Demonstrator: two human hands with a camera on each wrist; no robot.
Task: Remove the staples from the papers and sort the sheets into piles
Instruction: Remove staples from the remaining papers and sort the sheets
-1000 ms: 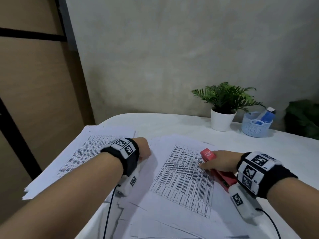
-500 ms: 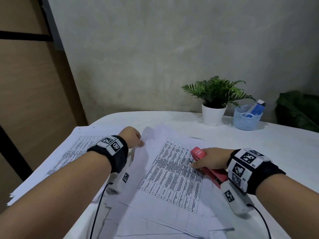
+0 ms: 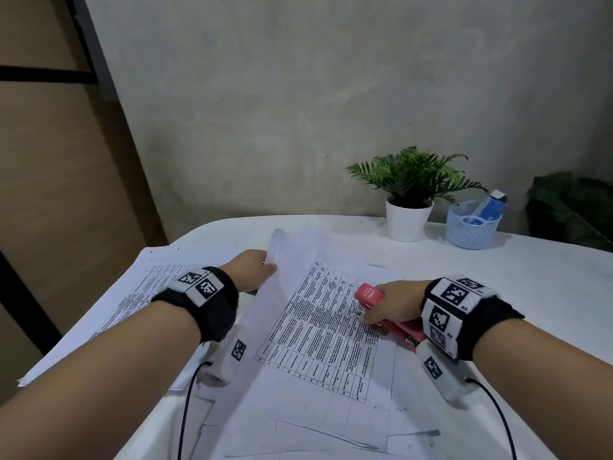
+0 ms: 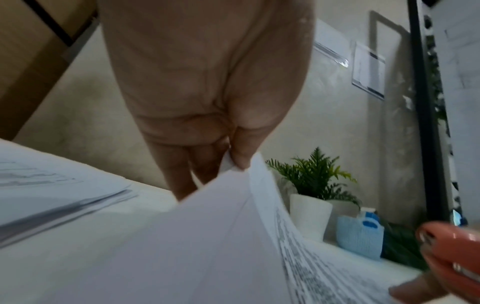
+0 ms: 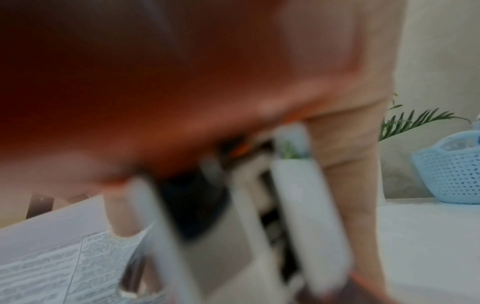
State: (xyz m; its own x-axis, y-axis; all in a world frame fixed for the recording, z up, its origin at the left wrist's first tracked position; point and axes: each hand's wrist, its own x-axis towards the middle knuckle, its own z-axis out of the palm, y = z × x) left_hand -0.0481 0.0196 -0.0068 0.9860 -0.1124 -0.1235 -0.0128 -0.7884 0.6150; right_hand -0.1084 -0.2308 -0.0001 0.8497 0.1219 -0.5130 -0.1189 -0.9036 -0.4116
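Note:
A printed sheet (image 3: 318,330) with a table of text lies in the middle of the white table (image 3: 530,293). My left hand (image 3: 262,265) pinches its far left corner between thumb and fingers and lifts that edge; the left wrist view shows the pinched sheet (image 4: 221,226) curling up. My right hand (image 3: 381,310) grips a red stapler (image 3: 371,293) and rests on the sheet's right side, one finger on the paper. The right wrist view shows the stapler (image 5: 155,92) only as a red blur. More sheets lie beneath.
A pile of printed sheets (image 3: 132,293) lies at the left, reaching over the table's edge. A potted fern (image 3: 409,200) and a blue basket (image 3: 472,229) with a blue item stand at the back right by the wall. Loose sheets (image 3: 298,426) lie near me.
My left hand has pinched the sheet's far left corner and raised it, so the left edge now curls up. The right hand with the stapler stays on the sheet.

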